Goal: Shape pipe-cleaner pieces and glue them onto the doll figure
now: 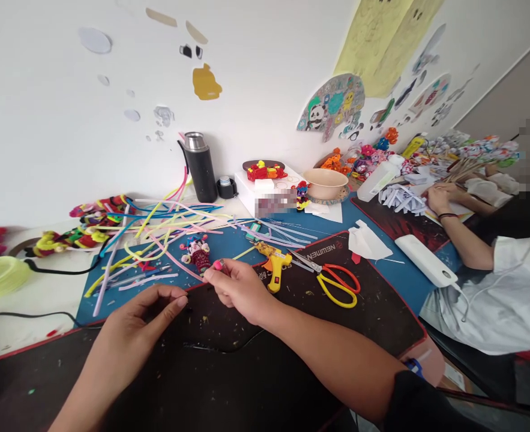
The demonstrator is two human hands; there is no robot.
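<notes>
Right hand pinched small pink piece, nearer red-skirted doll just beyond. Left hand nearly pinched; couldn't tell on what.

Black flask — silver-topped, beige bowl

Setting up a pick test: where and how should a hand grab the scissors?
Probably by the orange and yellow handle loops, from the near right. The scissors seem to lie flat, loops toward that side; the blades point away to the left, close to the glue gun.
</notes>
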